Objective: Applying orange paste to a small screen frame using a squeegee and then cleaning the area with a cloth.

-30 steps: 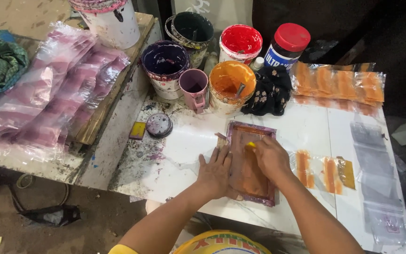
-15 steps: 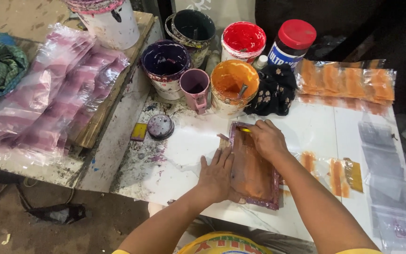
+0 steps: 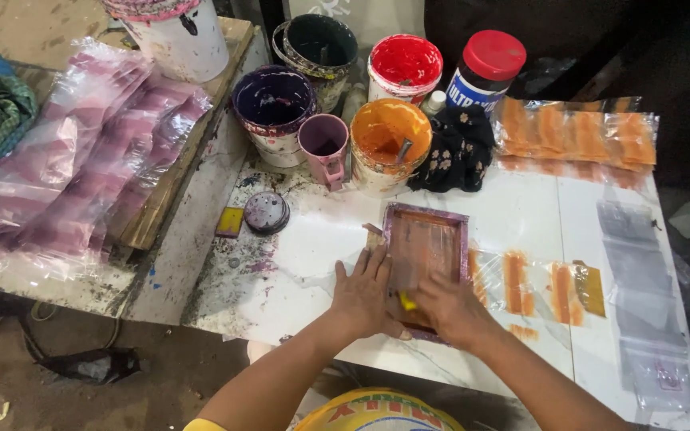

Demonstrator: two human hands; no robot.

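Near the front edge of the white table [image 3: 521, 215], a small printing screen [image 3: 425, 247] with a purple frame and orange-stained mesh lies flat. The left hand [image 3: 365, 291] rests at its 9 o'clock side, palm down and fingers spread wide, their tips touching the frame's left rail. The right hand [image 3: 449, 307] sits on the frame's near end, at 6 o'clock of the mesh, curled narrow around a small yellow piece [image 3: 406, 302] of which only a corner shows; what it is cannot be told.

At 3 o'clock of the screen, just beside it, lies a clear plastic bag [image 3: 537, 287] with orange printed bars. Further toward 3 o'clock, plain clear bags [image 3: 640, 303] run along the table's right edge. At 1 o'clock, well apart, a row of clear bags with orange patches [image 3: 576, 132] lies across the back.

At 12 o'clock stands an orange paint tub [image 3: 389, 144] with a tool in it, and beside it a black floral cloth [image 3: 457, 148]. Behind these are a red paint tub [image 3: 405, 68] and a dark jar with a red lid [image 3: 485, 72] and a blue and white label. At 11 o'clock are a pink mug [image 3: 325, 144], a purple paint bucket [image 3: 271, 112] and a dark bucket [image 3: 317, 48]. At 9 o'clock, a round purple-smeared lid [image 3: 265, 211] and a small yellow block [image 3: 230, 221] lie near each other. Far toward 9 o'clock, a heap of pink-printed clear bags [image 3: 73, 168] covers a wooden board [image 3: 169, 191].
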